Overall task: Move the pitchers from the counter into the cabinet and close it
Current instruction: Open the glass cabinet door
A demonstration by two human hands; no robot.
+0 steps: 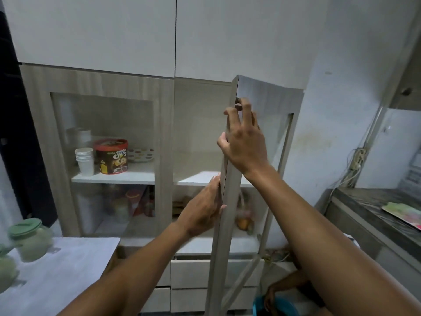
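Head view: both hands (pixel 245 137) on cabinet door (pixel 230 169)

The half-open cabinet door (pixel 227 179) stands edge-on before the bare upper shelf (pixel 198 176).

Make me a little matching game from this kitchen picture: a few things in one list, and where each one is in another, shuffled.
Things:
1. green pitcher
2. Choco Chips tub
3. paper cups
4. right hand

Places:
A. upper shelf behind the shut glass door, beside a stack of cups
B. on the white counter, lower left
C. gripping the edge of the open cabinet door
D. upper shelf, left of the red-lidded tub

Pairs: 1-B, 2-A, 3-D, 4-C
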